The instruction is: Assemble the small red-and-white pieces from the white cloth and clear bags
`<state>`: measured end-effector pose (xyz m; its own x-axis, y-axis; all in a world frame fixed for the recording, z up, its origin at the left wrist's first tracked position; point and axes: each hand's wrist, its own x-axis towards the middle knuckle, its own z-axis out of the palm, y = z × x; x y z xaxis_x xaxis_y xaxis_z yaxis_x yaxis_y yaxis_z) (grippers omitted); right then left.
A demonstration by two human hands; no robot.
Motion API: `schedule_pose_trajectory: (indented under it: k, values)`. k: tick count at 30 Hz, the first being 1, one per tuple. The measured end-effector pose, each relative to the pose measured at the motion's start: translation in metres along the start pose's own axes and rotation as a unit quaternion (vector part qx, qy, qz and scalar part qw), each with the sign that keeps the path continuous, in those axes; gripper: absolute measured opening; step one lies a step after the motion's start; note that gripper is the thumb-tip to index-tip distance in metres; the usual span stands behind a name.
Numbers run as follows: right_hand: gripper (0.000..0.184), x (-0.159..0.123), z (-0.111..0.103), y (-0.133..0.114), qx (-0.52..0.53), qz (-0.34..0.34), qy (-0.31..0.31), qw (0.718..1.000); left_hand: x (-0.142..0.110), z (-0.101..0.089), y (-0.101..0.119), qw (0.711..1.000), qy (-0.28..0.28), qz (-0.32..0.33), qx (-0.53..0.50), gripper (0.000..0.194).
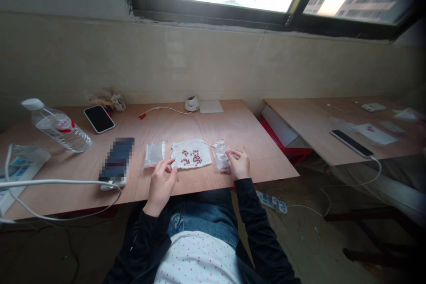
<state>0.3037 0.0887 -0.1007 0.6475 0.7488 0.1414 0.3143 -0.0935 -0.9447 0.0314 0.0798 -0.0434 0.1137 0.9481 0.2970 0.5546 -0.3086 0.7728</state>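
Observation:
On the table in front of me lies a white cloth (179, 151) with several small reddish pieces (196, 158) scattered over it. My left hand (161, 185) is at the cloth's near left corner, its fingers curved and apart with nothing visible in them. Just beyond it sits a stack of clear plastic bags (155, 153). On the cloth's right side is a pile of clear plastic bags (219, 156), some with small contents that I cannot make out. My right hand (240, 165) pinches at the right edge of this pile; its fingertips cover what they grip.
To the left are a phone on a white cable (116, 159), a tilted water bottle (61, 126) and a white-edged phone (99, 119). A small dome camera (191, 104) stands at the back. Across a gap, another table (299, 120) holds a charging phone (352, 143).

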Motion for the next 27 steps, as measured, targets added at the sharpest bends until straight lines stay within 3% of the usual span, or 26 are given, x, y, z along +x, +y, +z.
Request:
schedule_pose_trajectory:
  k: [4,8,11,14,21,23,27]
  values:
    - [0.034,-0.011,-0.011,-0.017,0.067,0.029,-0.031,0.997,-0.004,0.005,0.009,0.999,-0.022,0.003,-0.031,0.025]
    - [0.036,-0.046,-0.009,-0.052,0.148,0.065,-0.098,0.982,-0.011,0.013,0.026,0.996,-0.052,0.007,-0.076,0.025]
    - [0.032,-0.08,0.005,-0.079,0.222,0.074,-0.174,0.957,-0.017,0.016,0.04,0.991,-0.083,0.01,-0.107,0.027]
    - [0.031,-0.105,0.02,-0.093,0.287,0.112,-0.284,0.908,-0.02,0.013,0.048,0.983,-0.111,-0.002,-0.146,0.031]
    - [0.035,-0.108,0.019,-0.093,0.372,0.168,-0.405,0.818,-0.023,0.006,0.048,0.969,-0.13,-0.046,-0.204,0.032]
    - [0.037,-0.106,0.016,-0.091,0.366,0.173,-0.426,0.809,-0.024,0.006,0.047,0.967,-0.131,-0.05,-0.214,0.032]
    - [0.032,-0.108,0.016,-0.086,0.335,0.165,-0.44,0.817,-0.024,0.005,0.047,0.964,-0.138,-0.056,-0.221,0.032]
